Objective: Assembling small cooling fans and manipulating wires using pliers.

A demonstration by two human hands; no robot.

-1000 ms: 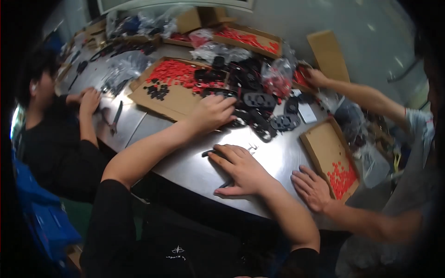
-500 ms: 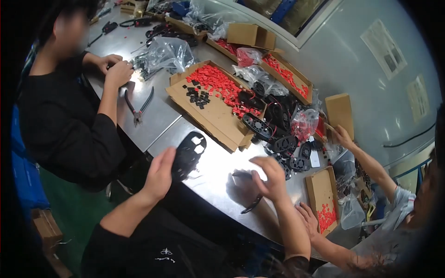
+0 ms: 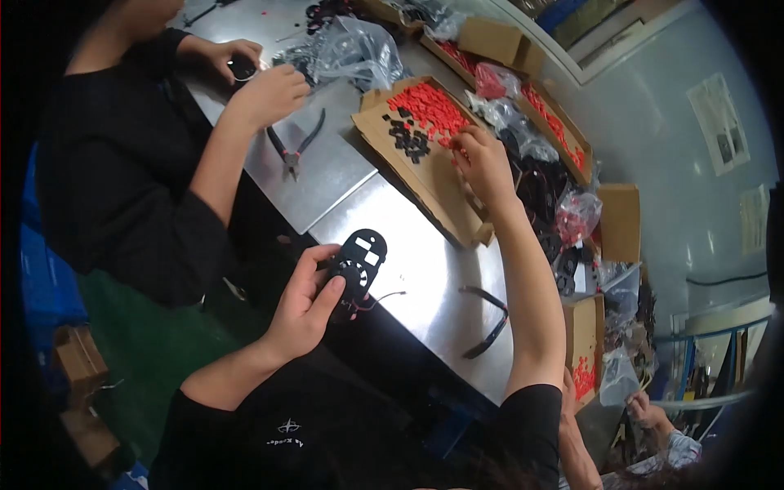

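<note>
My left hand (image 3: pixel 304 309) is closed around a black oval plastic housing (image 3: pixel 365 253) with rectangular cutouts and a round part near the thumb. A thin wire (image 3: pixel 384 297) trails from its lower side. My right hand (image 3: pixel 487 167) reaches over a shallow cardboard tray (image 3: pixel 433 192), its bent fingertips among small red plastic pieces (image 3: pixel 425 104). What those fingers pinch is too small to make out. Small black pieces (image 3: pixel 408 140) lie beside the red ones. Near my right forearm, a tool with curved black handles (image 3: pixel 492 327) rests on the metal table, partly hidden by the arm.
On the left a co-worker in black handles a dark round part (image 3: pixel 242 68); pliers (image 3: pixel 291 159) lie nearby. Clear plastic bags (image 3: pixel 359 53) and more cardboard trays (image 3: pixel 584 318) line the back and right. Another person's hand (image 3: pixel 648 411) is at the lower right.
My right hand has left the black-handled tool and moved up to the red pieces in the tray. The housing in my left hand has turned, showing its round part. The whole view has shifted.
</note>
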